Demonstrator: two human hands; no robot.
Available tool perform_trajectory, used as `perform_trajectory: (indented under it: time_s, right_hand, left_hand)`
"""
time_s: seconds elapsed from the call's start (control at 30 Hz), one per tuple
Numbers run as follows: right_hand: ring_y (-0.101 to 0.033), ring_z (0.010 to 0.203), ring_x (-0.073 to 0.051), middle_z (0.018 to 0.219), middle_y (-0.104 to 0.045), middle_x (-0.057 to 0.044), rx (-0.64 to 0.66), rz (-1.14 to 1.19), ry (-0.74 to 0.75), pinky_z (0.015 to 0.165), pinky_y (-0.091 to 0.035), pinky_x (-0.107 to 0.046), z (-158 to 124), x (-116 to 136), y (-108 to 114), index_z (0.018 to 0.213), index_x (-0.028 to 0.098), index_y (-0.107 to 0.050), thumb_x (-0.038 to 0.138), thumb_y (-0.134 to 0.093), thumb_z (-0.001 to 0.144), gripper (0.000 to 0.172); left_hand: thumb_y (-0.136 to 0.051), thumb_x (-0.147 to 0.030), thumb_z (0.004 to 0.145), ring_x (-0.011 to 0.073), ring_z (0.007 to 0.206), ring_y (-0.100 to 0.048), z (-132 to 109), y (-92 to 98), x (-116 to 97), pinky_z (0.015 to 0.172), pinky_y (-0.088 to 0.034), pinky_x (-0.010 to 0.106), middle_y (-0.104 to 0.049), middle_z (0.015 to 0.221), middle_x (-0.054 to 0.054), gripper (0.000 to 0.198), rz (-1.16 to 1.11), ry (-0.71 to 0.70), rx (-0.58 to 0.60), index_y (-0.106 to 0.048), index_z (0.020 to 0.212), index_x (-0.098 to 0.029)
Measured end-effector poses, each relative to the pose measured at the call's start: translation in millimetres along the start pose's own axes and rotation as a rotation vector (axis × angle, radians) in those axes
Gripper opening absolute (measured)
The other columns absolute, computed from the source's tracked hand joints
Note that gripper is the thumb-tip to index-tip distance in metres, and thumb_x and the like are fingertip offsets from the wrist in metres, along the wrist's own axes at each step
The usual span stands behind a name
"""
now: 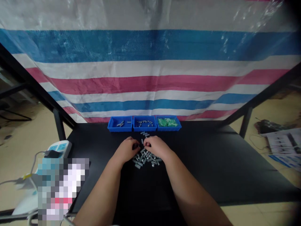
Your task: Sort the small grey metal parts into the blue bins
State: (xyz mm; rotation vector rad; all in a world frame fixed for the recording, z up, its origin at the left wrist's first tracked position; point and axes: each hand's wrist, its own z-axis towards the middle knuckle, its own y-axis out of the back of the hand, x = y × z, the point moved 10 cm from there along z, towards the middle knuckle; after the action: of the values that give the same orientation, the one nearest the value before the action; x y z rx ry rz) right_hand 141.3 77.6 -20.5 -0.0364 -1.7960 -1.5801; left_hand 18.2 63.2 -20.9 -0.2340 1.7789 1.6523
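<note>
Hardware (pixel 142 160), small grey cylinders mixed with shiny metal bits, lies in a loose heap on the black counter (pixel 199 175), right in front of the person working there. Both hands are bent over its far edge, close together with a narrow gap between them. The left hand (pixel 128 149) has its fingers curled, the tips down at the left side of the heap. The right hand (pixel 157 147) is curled too, thumb and forefinger brought near each other; from here I cannot tell whether either one grips a piece.

Just beyond the hands, a few grey cylinders (pixel 145 134) lie apart from the heap, near three blue bins set side by side. The left bin (pixel 120 129) holds a few grey cylinders, the middle bin (pixel 145 128) small shiny metal pieces, and the right bin (pixel 168 128) green packets (pixel 166 121). Behind them hangs a striped sheet (pixel 150 84). Over on the left is a power strip (pixel 67 147) with a dark plug (pixel 52 154) in it.
</note>
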Motion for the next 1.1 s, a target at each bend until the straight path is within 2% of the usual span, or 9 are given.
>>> perform_trajectory:
  time_s: [0.17, 0.4, 0.5, 0.63, 0.7, 0.8, 0.87, 1.0, 1.1]
  right_hand:
    - [-0.062, 0.071, -0.013, 0.077, -0.072, 0.002, -0.015, 0.007, 0.002, 0.064, -0.035, -0.023, -1.6, 1.6, 3.6, 0.08, 0.025, -0.072, 0.014, -0.068, 0.08, 0.011]
    - [-0.059, 0.065, -0.012, 0.071, -0.069, 0.004, -0.02, 0.054, -0.036, 0.06, -0.033, -0.023, -1.6, -2.7, 3.2, 0.077, 0.023, -0.068, 0.016, -0.068, 0.08, 0.008]
    - [-0.059, 0.064, -0.011, 0.071, -0.069, 0.004, -0.038, 0.091, -0.036, 0.061, -0.034, -0.022, -0.9, -4.4, 4.3, 0.077, 0.023, -0.068, 0.018, -0.071, 0.078, 0.006]
    - [-0.06, 0.065, -0.012, 0.071, -0.069, 0.003, -0.05, 0.098, -0.038, 0.06, -0.035, -0.022, -1.0, -6.0, 6.7, 0.075, 0.022, -0.067, 0.018, -0.072, 0.076, 0.006]
    - [-0.06, 0.065, -0.012, 0.071, -0.069, 0.003, -0.048, 0.092, -0.047, 0.059, -0.034, -0.022, -1.7, -6.3, 7.5, 0.075, 0.022, -0.067, 0.016, -0.07, 0.076, 0.007]
    - [-0.061, 0.064, -0.012, 0.071, -0.07, 0.003, -0.045, 0.097, -0.051, 0.059, -0.035, -0.022, -2.8, -5.7, 8.3, 0.076, 0.022, -0.068, 0.015, -0.069, 0.077, 0.007]
    - [-0.061, 0.065, -0.012, 0.071, -0.07, 0.002, -0.041, 0.112, -0.039, 0.06, -0.036, -0.022, -3.1, -4.5, 8.1, 0.078, 0.022, -0.069, 0.015, -0.068, 0.078, 0.007]
    - [-0.062, 0.064, -0.012, 0.07, -0.07, 0.002, -0.039, 0.125, -0.008, 0.062, -0.039, -0.022, -2.6, -3.6, 7.8, 0.081, 0.023, -0.07, 0.017, -0.065, 0.081, 0.008]
    - [-0.061, 0.062, -0.012, 0.069, -0.069, 0.003, -0.044, 0.132, 0.012, 0.062, -0.039, -0.022, -1.8, -3.4, 8.1, 0.082, 0.023, -0.071, 0.019, -0.063, 0.084, 0.009]
  left_hand:
    - [-0.059, -0.015, 0.083, 0.018, 0.079, -0.062, 1.3, 3.4, 9.8, 0.079, -0.048, 0.03, -0.064, 0.091, 0.007, 0.021, 0.035, 0.08, -0.054, -0.075, 0.094, -0.022]
    - [-0.068, -0.015, 0.071, 0.0162, 0.073, -0.062, 0.6, 11.9, 28.6, 0.068, -0.046, 0.026, -0.067, 0.079, 0.001, 0.017, -0.021, 0.223, -0.17, -0.074, 0.084, -0.022]
    - [-0.066, -0.015, 0.074, 0.0145, 0.072, -0.063, 0.3, 32.1, 24.7, 0.07, -0.048, 0.025, -0.067, 0.081, 0.001, 0.016, -0.105, 0.166, -0.345, -0.072, 0.087, -0.021]
    - [-0.063, -0.026, 0.085, 0.0153, 0.077, -0.066, -2.9, 74.0, 28.7, 0.075, -0.055, 0.028, -0.069, 0.097, 0.005, 0.022, -0.231, 0.12, -0.664, -0.071, 0.104, -0.019]
    - [-0.061, -0.028, 0.087, 0.0166, 0.08, -0.068, 0.4, 87.5, 33.0, 0.079, -0.057, 0.03, -0.069, 0.101, 0.007, 0.021, -0.223, 0.106, -0.743, -0.072, 0.103, -0.018]
    - [-0.06, -0.024, 0.087, 0.0195, 0.089, -0.07, 11.1, 90.9, 36.9, 0.087, -0.057, 0.034, -0.071, 0.102, 0.008, 0.018, -0.113, 0.095, -0.724, -0.072, 0.099, -0.018]
    - [-0.058, -0.021, 0.087, 0.0238, 0.104, -0.069, 15.8, 84.8, 36.1, 0.096, -0.053, 0.038, -0.073, 0.106, 0.009, 0.017, -0.016, 0.096, -0.673, -0.072, 0.097, -0.019]
    - [-0.057, -0.017, 0.086, 0.0294, 0.128, -0.058, 13.6, 67.2, 26.8, 0.117, -0.033, 0.052, -0.073, 0.115, 0.009, 0.018, 0.091, 0.088, -0.6, -0.07, 0.098, -0.021]
    - [-0.059, -0.016, 0.084, 0.0328, 0.134, -0.051, 7.5, 61.7, 25.2, 0.118, -0.02, 0.064, -0.069, 0.123, 0.008, 0.026, 0.125, 0.118, -0.611, -0.068, 0.107, -0.023]
